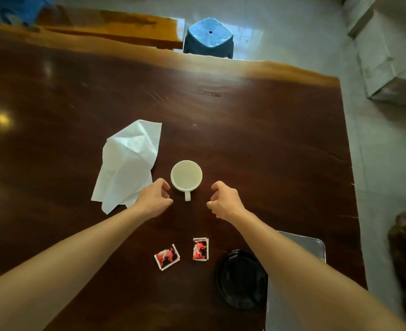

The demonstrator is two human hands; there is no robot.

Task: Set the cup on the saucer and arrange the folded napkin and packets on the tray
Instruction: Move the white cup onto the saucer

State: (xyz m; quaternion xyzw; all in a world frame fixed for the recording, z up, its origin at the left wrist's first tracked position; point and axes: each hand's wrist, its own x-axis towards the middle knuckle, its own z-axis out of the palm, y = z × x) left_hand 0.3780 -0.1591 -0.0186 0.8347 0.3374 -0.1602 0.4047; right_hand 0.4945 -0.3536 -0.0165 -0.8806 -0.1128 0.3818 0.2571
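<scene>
Dark polished wood makes up the worktop point(245, 130), which carries everything. Near its right front corner lies a metal tray point(309, 244), with a black saucer point(240, 280) overlapping its left edge. A white napkin point(127, 161), loosely crumpled, lies left of the cup point(186, 176), an upright white one whose handle points toward the person. Left hand point(155, 199) and right hand point(224, 201) flank the cup, each grip curled, empty, not touching it. Two red packets point(167, 256) point(200, 249) lie nearer.
</scene>
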